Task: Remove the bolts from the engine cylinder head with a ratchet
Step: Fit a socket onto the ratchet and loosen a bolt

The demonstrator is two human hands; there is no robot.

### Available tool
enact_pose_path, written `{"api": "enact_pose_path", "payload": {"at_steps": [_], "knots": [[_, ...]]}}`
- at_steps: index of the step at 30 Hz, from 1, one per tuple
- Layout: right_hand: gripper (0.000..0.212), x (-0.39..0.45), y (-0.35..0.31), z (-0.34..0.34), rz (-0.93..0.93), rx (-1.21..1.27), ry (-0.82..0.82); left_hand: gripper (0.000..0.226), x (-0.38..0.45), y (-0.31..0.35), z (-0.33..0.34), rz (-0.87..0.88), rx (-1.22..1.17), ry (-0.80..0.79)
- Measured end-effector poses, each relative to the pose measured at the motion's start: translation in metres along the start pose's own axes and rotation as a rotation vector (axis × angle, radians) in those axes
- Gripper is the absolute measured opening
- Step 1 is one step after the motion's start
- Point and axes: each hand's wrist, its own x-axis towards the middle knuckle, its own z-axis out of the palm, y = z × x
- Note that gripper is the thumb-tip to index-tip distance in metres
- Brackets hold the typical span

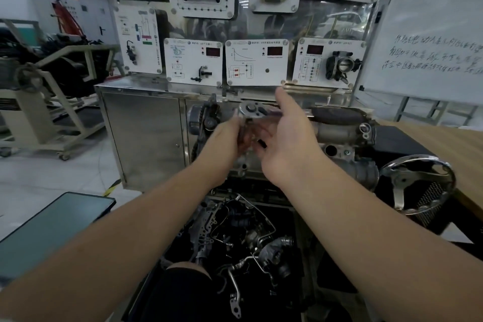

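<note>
A silver ratchet (253, 110) is held above the engine cylinder head (337, 133), its round head facing me and its handle running right behind my right hand. My left hand (226, 138) grips the extension or socket just below the ratchet head. My right hand (285, 136) is spread with straight fingers in front of the handle, thumb pointing up; its contact with the handle is hidden. The bolts are covered by my hands.
A steel cabinet (146, 133) with training display panels (252, 63) stands behind the engine. A chrome handwheel (418, 183) is at the right by a wooden table (449, 144). Loose engine parts (248, 232) lie below. A dark tablet (49, 230) sits at the left.
</note>
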Motion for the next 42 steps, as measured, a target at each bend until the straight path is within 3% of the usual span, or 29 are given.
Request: {"api": "enact_pose_path", "payload": {"at_steps": [4,9,15,23,35,42], "knots": [[0.028,0.007,-0.005,0.009,-0.049,0.118,0.042,0.041,-0.007,-0.003,0.008,0.08,-0.027,-0.176],[0.036,0.004,-0.013,0.017,-0.121,0.072,0.077,0.031,-0.014,-0.006,0.01,0.066,-0.19,-0.2],[0.035,0.002,-0.025,0.021,-0.093,0.103,0.027,0.044,-0.018,-0.015,-0.012,0.031,0.232,-0.292],[0.031,0.011,-0.014,0.03,-0.15,-0.083,0.038,0.039,-0.012,-0.002,-0.013,-0.061,0.34,-0.367],[0.034,0.017,-0.016,0.029,-0.152,-0.11,0.021,0.022,-0.014,0.011,-0.017,-0.064,0.4,-0.363],[0.031,0.012,-0.024,0.034,-0.154,-0.099,-0.013,0.026,-0.019,0.023,-0.018,-0.065,0.431,-0.336]]}}
